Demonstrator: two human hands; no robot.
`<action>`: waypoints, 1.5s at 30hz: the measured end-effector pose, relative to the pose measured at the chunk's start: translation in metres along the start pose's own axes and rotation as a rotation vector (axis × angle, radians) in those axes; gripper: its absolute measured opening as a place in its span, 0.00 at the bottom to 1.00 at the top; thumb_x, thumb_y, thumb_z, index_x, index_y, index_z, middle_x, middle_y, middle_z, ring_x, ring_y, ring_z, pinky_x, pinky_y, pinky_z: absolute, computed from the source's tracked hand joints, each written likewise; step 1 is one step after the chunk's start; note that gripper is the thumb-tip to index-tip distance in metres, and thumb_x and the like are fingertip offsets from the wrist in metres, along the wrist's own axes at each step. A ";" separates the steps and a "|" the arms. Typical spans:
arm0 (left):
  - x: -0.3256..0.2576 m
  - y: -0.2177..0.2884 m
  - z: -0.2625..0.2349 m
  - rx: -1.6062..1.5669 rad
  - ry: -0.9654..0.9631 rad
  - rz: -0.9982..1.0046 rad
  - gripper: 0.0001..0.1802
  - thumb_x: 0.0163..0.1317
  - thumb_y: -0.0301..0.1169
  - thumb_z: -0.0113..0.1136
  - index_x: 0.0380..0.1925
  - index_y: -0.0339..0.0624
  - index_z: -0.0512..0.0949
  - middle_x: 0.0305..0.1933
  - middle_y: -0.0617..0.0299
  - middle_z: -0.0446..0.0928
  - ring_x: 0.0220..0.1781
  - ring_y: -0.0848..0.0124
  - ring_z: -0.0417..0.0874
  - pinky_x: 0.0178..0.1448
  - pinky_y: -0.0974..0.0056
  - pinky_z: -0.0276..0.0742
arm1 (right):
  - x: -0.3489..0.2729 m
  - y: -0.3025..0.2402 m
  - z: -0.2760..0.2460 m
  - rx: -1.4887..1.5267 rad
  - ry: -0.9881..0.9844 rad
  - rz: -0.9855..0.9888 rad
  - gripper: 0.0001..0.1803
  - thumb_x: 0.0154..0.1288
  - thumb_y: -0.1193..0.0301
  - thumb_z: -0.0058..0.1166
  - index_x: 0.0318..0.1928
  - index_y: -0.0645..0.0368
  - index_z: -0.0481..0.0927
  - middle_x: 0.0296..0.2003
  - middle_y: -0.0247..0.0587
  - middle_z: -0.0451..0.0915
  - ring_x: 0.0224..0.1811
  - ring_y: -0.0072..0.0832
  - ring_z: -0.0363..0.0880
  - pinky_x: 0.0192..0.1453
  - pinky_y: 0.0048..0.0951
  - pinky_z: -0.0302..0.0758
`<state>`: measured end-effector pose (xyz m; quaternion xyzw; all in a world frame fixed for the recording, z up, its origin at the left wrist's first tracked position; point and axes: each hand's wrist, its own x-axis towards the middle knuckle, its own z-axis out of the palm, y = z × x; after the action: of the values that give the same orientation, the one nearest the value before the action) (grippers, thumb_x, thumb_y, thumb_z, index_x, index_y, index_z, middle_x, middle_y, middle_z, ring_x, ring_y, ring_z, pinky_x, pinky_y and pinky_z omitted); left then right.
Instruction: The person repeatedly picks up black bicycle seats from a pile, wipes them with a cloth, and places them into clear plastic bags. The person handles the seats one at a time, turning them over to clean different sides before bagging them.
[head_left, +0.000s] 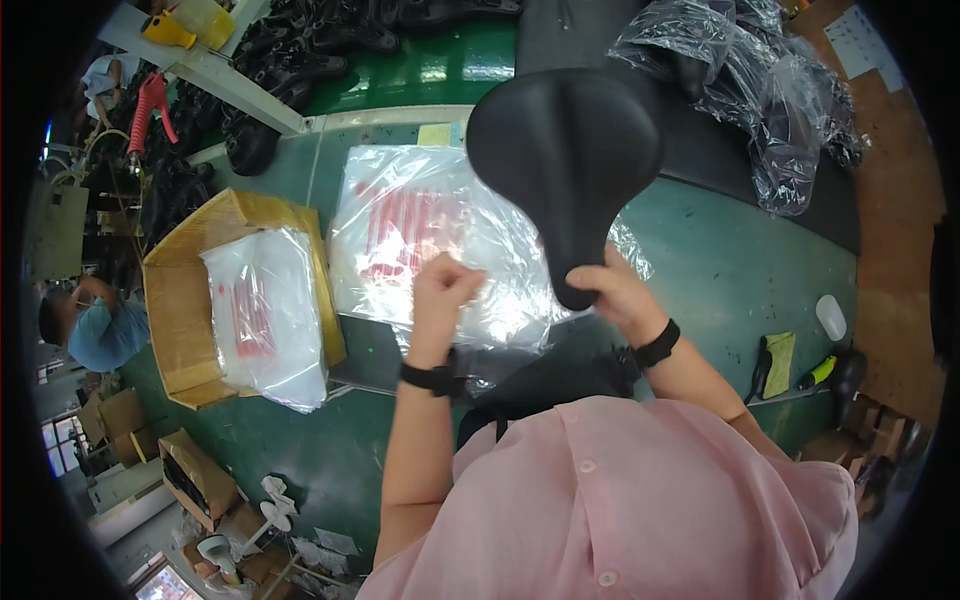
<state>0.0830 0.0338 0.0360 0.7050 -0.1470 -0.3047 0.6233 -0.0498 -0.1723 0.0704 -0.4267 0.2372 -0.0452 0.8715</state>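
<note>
A black bicycle saddle [575, 135] is held up by its narrow nose in my right hand [622, 290], thumb on top and fingers beneath. Its wide end points away from me, over the table. Below and left of it lies a stack of clear plastic bags [385, 180] with red print. My left hand [440, 295] is over the near part of that stack, fingers curled and pinched together. Whether a bag's edge is caught between them I cannot make out.
An open cardboard box [185, 345] with more bags [300, 370] stands left. Bagged saddles [785, 130] lie far right on a dark mat [705, 150]. Bare saddles [250, 140] are piled far left near a red air gun [150, 105]. A co-worker [105, 325] is at the left.
</note>
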 end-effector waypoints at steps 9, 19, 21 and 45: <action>-0.010 0.022 0.001 -0.270 0.025 -0.197 0.02 0.61 0.24 0.58 0.30 0.39 0.75 0.32 0.61 0.80 0.34 0.73 0.82 0.40 0.66 0.81 | 0.032 0.047 -0.012 -0.071 0.032 0.080 0.19 0.49 0.74 0.60 0.44 0.69 0.77 0.34 0.39 0.80 0.33 0.25 0.78 0.40 0.27 0.75; -0.020 0.014 0.009 -0.153 -0.020 -0.161 0.05 0.62 0.27 0.60 0.31 0.35 0.78 0.30 0.61 0.81 0.32 0.73 0.83 0.41 0.68 0.80 | -0.002 -0.008 -0.018 -0.056 -0.189 0.147 0.32 0.51 0.70 0.57 0.58 0.69 0.70 0.46 0.50 0.80 0.48 0.33 0.79 0.50 0.31 0.76; -0.013 0.015 0.039 0.162 -0.107 -0.042 0.04 0.59 0.23 0.59 0.32 0.33 0.78 0.28 0.59 0.81 0.31 0.73 0.84 0.36 0.68 0.79 | -0.014 -0.008 -0.002 -0.079 -0.236 0.183 0.31 0.50 0.68 0.59 0.56 0.69 0.72 0.45 0.50 0.80 0.47 0.33 0.80 0.51 0.31 0.76; -0.024 0.008 -0.030 -0.308 0.309 -0.075 0.13 0.68 0.35 0.56 0.40 0.37 0.82 0.17 0.73 0.68 0.15 0.84 0.64 0.19 0.75 0.60 | -0.006 -0.022 -0.042 -0.871 0.247 -0.397 0.21 0.45 0.71 0.62 0.41 0.67 0.76 0.29 0.41 0.78 0.32 0.25 0.74 0.41 0.29 0.73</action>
<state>0.0841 0.0703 0.0505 0.6450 0.0250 -0.2350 0.7267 -0.0710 -0.2150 0.0672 -0.7799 0.2496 -0.1572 0.5520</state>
